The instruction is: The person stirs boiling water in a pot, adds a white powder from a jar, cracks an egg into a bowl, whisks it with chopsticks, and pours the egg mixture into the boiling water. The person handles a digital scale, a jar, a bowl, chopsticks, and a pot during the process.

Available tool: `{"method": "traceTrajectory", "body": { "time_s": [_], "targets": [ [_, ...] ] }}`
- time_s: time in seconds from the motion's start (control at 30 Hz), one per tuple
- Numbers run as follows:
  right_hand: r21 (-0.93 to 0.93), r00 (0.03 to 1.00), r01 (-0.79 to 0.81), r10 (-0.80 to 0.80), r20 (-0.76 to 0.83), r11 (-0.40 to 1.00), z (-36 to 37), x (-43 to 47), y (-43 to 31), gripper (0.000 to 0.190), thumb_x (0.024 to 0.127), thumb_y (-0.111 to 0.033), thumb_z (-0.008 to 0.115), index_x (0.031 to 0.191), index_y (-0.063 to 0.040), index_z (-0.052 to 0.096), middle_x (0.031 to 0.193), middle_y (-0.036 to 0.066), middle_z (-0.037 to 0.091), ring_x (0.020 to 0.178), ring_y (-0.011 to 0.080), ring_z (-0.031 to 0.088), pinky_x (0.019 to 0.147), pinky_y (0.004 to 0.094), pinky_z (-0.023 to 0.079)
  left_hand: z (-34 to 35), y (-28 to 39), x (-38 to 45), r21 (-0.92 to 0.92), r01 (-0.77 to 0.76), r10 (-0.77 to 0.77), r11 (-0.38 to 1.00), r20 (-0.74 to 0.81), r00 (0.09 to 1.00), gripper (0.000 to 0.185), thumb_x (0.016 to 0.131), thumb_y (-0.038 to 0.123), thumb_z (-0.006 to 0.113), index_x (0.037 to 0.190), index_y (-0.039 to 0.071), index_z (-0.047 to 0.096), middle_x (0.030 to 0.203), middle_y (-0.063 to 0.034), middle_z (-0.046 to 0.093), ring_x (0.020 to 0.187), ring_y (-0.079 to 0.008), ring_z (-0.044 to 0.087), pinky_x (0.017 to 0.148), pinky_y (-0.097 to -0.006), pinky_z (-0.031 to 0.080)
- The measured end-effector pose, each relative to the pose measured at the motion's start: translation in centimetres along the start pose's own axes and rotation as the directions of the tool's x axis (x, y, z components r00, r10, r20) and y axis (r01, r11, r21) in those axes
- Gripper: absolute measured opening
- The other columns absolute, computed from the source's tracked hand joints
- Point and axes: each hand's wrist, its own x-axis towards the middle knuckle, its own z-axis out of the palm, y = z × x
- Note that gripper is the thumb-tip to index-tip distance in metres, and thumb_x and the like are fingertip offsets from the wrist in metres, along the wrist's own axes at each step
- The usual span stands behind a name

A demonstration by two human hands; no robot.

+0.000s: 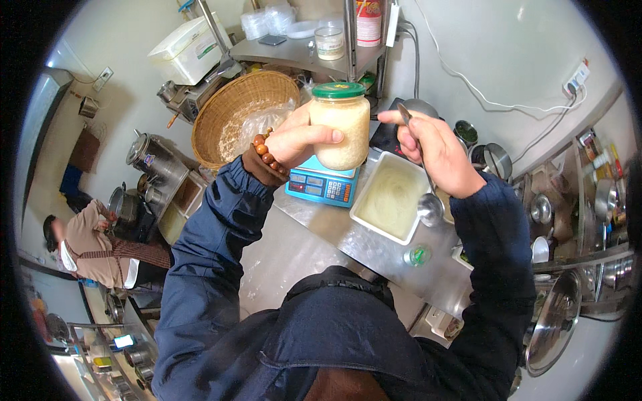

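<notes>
My left hand [296,140] grips a glass jar [346,135] with a green metal lid, full of a pale, grainy substance. The jar is upright, above a blue digital scale [321,185]. A metal ladle [430,208] is in my right hand [434,145], its bowl hanging down by the right edge of a white rectangular tray [358,215]. Pale greenish liquid or paste fills the tray. My right index finger points towards the jar without touching it. On the steel table [381,260] below the tray sits a small clear and green item [417,255], perhaps a lid or cup.
A wicker basket [205,135] holding pale flakes and a plastic bag stands behind my left hand. A steel shelf [281,52] bears tubs and a jar. Metal bowls [496,159] are at the right. Another person [95,235] stands by pots at the far left.
</notes>
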Motion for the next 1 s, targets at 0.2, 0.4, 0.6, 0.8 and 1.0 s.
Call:
{"method": "traceTrajectory", "body": {
  "time_s": [0.2,0.4,0.6,0.8,1.0],
  "targets": [
    [-0.062,0.997,-0.01,0.015,0.074,0.998,1.2,1.6,-1.1,0.031,0.107,-0.016,0.046,0.125,0.004,0.062,0.083,-0.004,0.052,0.078,0.0072,0.047,0.072,0.0242,0.042,-1.7,-0.2,-0.1,-0.057,0.019,-0.013,0.998,0.101,0.995,0.093,0.081,0.04,0.079,0.155,-0.002,0.042,0.15,-0.0247,0.055,0.134,-0.0337,0.06,0.112,-0.0472,0.05],
    [0.113,0.995,-0.09,0.084,0.053,0.99,2.1,2.2,-2.0,0.024,0.108,-0.017,0.052,0.102,0.001,0.067,0.089,0.001,0.064,0.082,0.0101,0.059,0.079,0.0262,0.05,-3.2,0.2,-0.1,-0.171,-0.016,0.045,0.985,0.169,0.985,0.09,0.081,0.038,0.079,0.153,-0.003,0.044,0.145,-0.0233,0.059,0.129,-0.0341,0.064,0.112,-0.0476,0.05],
    [0.108,0.985,-0.11,0.093,0.146,0.988,2.8,2.8,-2.8,0.028,0.112,-0.024,0.053,0.109,0.001,0.064,0.082,0.005,0.067,0.073,0.0142,0.066,0.073,0.0285,0.055,-3.4,0.3,-0.2,-0.19,-0.032,0.065,0.981,0.166,0.984,0.085,0.082,0.035,0.079,0.15,-0.004,0.046,0.142,-0.0213,0.061,0.13,-0.0324,0.063,0.114,-0.046,0.048],
    [0.106,0.993,-0.083,0.073,0.091,0.991,3.5,3.1,-2.6,0.028,0.11,-0.019,0.052,0.103,0.004,0.065,0.078,0.006,0.067,0.07,0.0147,0.065,0.07,0.0289,0.054,-3.2,0.2,0.2,-0.084,-0.04,0.054,0.996,0.168,0.984,0.084,0.08,0.031,0.08,0.149,-0.003,0.046,0.141,-0.0184,0.062,0.13,-0.0306,0.061,0.114,-0.0454,0.046],
    [0.108,0.994,-0.103,0.097,0.052,0.989,3.4,2.7,-2.6,0.028,0.109,-0.016,0.052,0.101,0.006,0.066,0.078,0.007,0.067,0.068,0.0154,0.064,0.068,0.0302,0.053,-2.6,0.0,0.6,-0.061,-0.023,0.032,0.998,0.154,0.988,0.082,0.079,0.028,0.081,0.147,-0.003,0.049,0.139,-0.0168,0.063,0.13,-0.0298,0.061,0.114,-0.0451,0.046]
  ]
}}
